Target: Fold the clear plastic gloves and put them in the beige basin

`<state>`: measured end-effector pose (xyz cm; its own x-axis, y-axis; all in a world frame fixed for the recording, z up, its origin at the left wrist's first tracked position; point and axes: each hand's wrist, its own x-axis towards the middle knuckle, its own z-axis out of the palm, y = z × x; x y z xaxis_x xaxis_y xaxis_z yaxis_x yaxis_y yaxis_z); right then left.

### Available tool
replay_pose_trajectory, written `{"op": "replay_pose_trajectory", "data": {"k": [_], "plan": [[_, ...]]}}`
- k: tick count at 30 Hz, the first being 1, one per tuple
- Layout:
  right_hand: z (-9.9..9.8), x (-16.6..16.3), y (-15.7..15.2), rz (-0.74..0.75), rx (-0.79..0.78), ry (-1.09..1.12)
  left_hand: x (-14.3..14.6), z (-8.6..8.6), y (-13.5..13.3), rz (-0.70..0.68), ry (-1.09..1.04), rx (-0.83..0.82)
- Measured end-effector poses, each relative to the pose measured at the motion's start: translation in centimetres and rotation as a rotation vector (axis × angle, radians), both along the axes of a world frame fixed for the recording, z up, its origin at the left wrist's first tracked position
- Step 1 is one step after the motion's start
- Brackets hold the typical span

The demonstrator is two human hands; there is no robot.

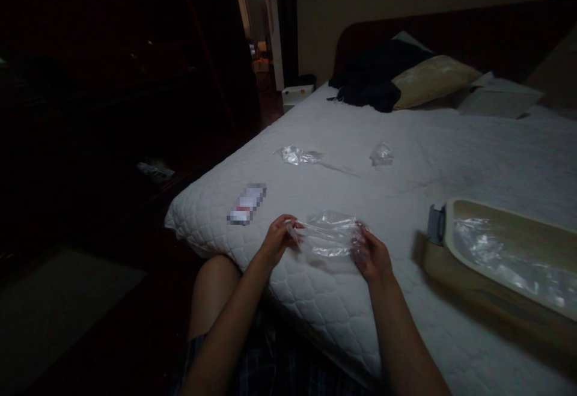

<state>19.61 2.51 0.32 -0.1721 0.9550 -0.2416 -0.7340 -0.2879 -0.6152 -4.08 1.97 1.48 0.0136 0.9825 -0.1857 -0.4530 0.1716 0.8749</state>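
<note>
Nearest to my camera, plaid cloth (225, 357) covers the lap, and a bare knee (214, 288) stands at eight o'clock from the thin clear plastic (333, 234) being handled. I see that plastic stretched between two hands above the near edge of the quilted white mattress (327, 309); I can't tell whether its underside touches the bed. At nine o'clock the left hand (277, 241) pinches one end between thumb and fingers. At four o'clock the right hand (375, 256) grips the other end, its fingers partly behind the film.

Between three and four o'clock I have a beige tub (478, 294) with a grey latch (436, 225) and more shiny plastic (491, 255) inside. A pixelated oblong item (247, 205) lies at ten o'clock on the mattress.

Farther up the bed, one crumpled clear wrapper (297, 155) sits at eleven o'clock, a smaller crumpled piece (382, 154) at one. Beyond, toward one o'clock, are dark cloth (374, 74), a yellowish pillow (435, 80) and the headboard (478, 29). At eleven, farthest off, I get a lit doorway (259, 29).
</note>
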Motion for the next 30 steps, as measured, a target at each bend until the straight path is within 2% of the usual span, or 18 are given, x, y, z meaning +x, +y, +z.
{"op": "replay_pose_trajectory", "data": {"k": [4, 7, 9, 14, 16, 18, 21, 25, 28, 30], "plan": [[-0.7, 0.6, -0.1, 0.098, 0.001, -0.027, -1.2, 0.8, -0.1, 0.099, -0.118, 0.034], [-1.1, 0.7, -0.7, 0.247, 0.047, -0.104, -1.0, 1.8, -0.2, 0.056, 0.03, 0.098], [-1.1, 0.6, -1.1, 0.312, 0.088, -0.147, -0.2, 2.9, -0.2, -0.089, 0.253, 0.156], [-0.6, 0.3, -1.4, 0.365, 0.124, -0.193, 3.2, 5.1, -0.4, -0.69, 0.796, 0.323], [-0.5, 0.2, -1.3, 0.347, 0.111, -0.196, 4.3, 5.1, -0.4, -0.812, 0.931, 0.357], [-0.5, 0.1, -1.3, 0.341, 0.114, -0.191, 4.9, 4.7, -0.4, -0.851, 0.971, 0.374], [-0.4, -0.1, -1.2, 0.319, 0.13, -0.175, 4.9, 4.1, -0.4, -0.81, 0.867, 0.341], [0.2, -0.5, -1.3, 0.246, 0.132, -0.133, 4.3, 3.7, -0.4, -0.672, 0.677, 0.252], [0.7, -0.7, -1.2, 0.214, 0.146, -0.074, 4.2, 3.7, -0.6, -0.478, 0.505, 0.164], [0.8, -0.8, -1.1, 0.193, 0.139, -0.043, 4.4, 3.8, -0.8, -0.28, 0.332, 0.101]]}}
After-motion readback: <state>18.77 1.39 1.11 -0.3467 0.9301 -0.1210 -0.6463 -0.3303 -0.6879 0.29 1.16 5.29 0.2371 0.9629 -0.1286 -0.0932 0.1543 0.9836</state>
